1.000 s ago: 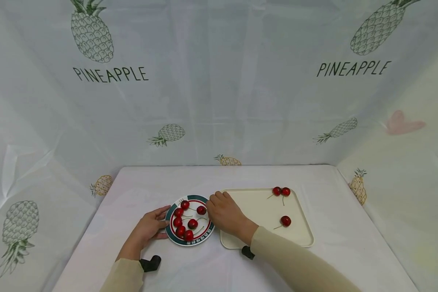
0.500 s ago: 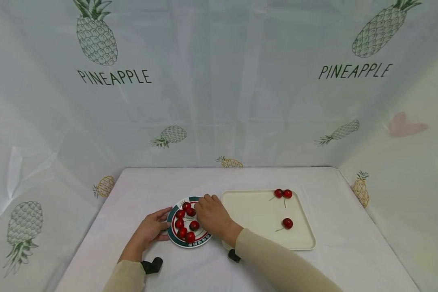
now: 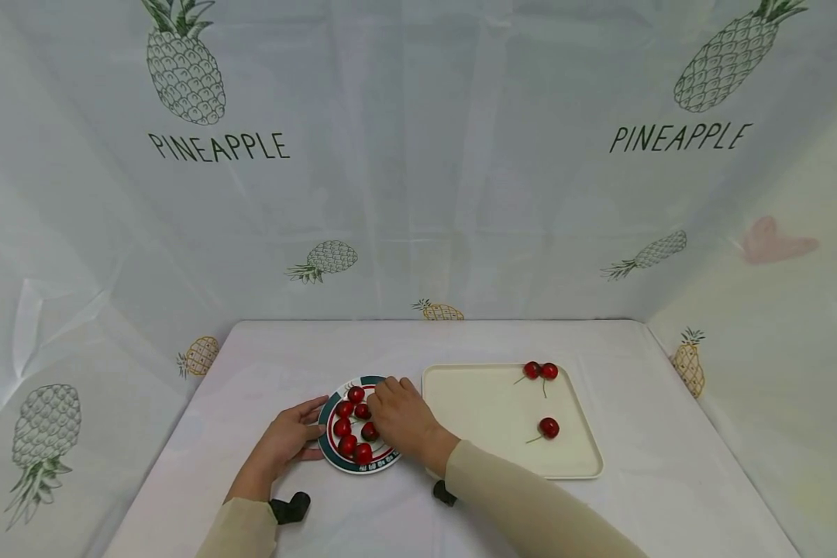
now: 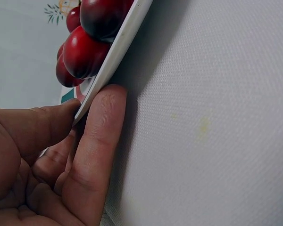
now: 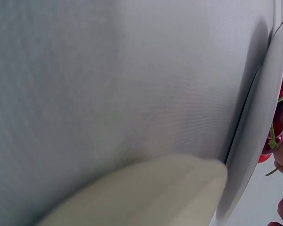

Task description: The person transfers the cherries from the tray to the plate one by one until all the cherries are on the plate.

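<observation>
A round plate [image 3: 328, 447] with a green and red border carries several red cherries [image 3: 346, 445] at left centre in the head view. My left hand [image 3: 279, 440] holds its left edge; the left wrist view shows the thumb above the white rim [image 4: 114, 59] and a finger beneath. Over the plate's right side, my right hand [image 3: 406, 418] has its fingertips together at a cherry [image 3: 363, 411] low among the others. In the right wrist view a green stem [image 5: 272, 136] runs to those fingertips, which pinch it. The right hand hides the plate's right part.
A cream rectangular tray [image 3: 481, 411] lies right of the plate. On it are a pair of cherries [image 3: 540, 370] at the back and a single cherry [image 3: 549, 427] nearer the front. A pineapple-print cloth [image 3: 418, 194] hangs behind the white table [image 3: 363, 519].
My right hand has moved left from the plate's right rim to over it, bringing the cherry in beside the others. My left hand keeps its hold on the plate.
</observation>
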`<action>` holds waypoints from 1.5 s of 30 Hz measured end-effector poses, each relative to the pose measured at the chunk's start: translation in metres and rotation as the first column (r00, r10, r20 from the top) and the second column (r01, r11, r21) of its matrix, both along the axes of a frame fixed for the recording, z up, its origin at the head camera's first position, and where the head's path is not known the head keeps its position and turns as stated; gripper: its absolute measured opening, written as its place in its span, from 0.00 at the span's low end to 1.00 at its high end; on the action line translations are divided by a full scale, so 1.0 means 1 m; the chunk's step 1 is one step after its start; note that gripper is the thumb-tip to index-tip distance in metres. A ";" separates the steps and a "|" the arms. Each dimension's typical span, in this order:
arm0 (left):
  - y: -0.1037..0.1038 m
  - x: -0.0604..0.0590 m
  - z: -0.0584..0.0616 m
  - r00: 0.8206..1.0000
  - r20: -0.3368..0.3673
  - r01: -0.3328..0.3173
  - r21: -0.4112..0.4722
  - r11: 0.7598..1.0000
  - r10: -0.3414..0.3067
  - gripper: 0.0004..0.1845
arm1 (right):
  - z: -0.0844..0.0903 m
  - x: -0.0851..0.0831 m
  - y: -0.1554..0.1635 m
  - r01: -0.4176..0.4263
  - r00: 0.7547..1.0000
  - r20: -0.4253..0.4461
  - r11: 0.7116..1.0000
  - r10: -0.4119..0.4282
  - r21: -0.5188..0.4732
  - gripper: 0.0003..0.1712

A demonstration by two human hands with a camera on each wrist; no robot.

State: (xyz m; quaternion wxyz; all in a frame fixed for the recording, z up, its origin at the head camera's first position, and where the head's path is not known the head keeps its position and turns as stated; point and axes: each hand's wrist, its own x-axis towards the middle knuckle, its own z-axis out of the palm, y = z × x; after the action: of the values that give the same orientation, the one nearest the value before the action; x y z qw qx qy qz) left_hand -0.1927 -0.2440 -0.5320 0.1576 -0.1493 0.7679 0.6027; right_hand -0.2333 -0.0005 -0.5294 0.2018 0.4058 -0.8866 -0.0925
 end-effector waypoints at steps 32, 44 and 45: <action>0.002 0.000 0.001 1.000 -0.010 0.003 -0.016 1.000 -0.003 0.32 | 0.010 0.006 0.012 0.024 0.999 0.022 0.999 -0.023 -0.034 0.14; 0.002 0.001 0.000 1.000 -0.009 -0.001 -0.021 1.000 0.001 0.32 | 0.022 0.015 0.032 0.069 0.998 0.005 0.997 -0.069 -0.044 0.11; 0.002 0.001 0.000 1.000 -0.010 -0.002 -0.022 1.000 0.001 0.32 | 0.022 0.015 0.035 0.070 0.998 0.006 0.996 -0.070 -0.049 0.11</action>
State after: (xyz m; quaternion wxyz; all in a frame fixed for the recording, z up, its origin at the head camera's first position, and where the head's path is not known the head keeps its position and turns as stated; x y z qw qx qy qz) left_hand -0.1916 -0.2417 -0.5323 0.1516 -0.1486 0.7750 0.5953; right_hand -0.2181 0.0341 -0.5076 0.2064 0.3695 -0.9028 -0.0767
